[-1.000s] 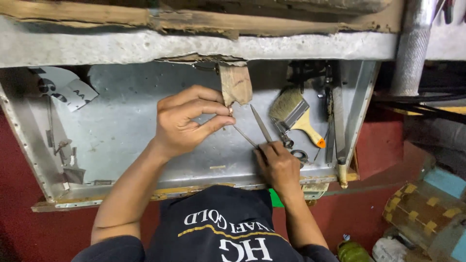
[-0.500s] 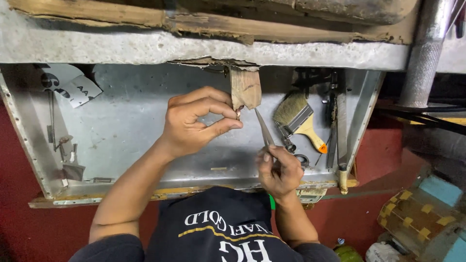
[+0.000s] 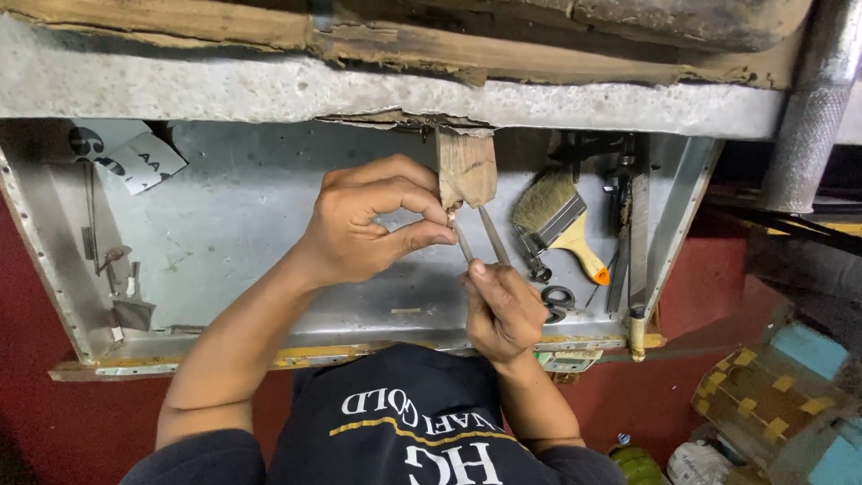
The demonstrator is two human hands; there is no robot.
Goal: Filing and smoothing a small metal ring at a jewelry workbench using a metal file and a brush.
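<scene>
paintbrush [image 3: 558, 218] lies in the tray [image 3: 233, 224], right of the wooden block [image 3: 466, 167].

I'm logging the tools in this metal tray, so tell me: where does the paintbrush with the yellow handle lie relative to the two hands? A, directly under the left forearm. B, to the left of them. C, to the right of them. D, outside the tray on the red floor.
C: the paintbrush lies in the metal tray, right of the left hand and right hand.

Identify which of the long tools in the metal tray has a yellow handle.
The flat paintbrush with pale bristles, lying right of the hands. Its handle is yellow with an orange tip; the dark metal tools beside it along the tray's right wall show no yellow handle.
</scene>
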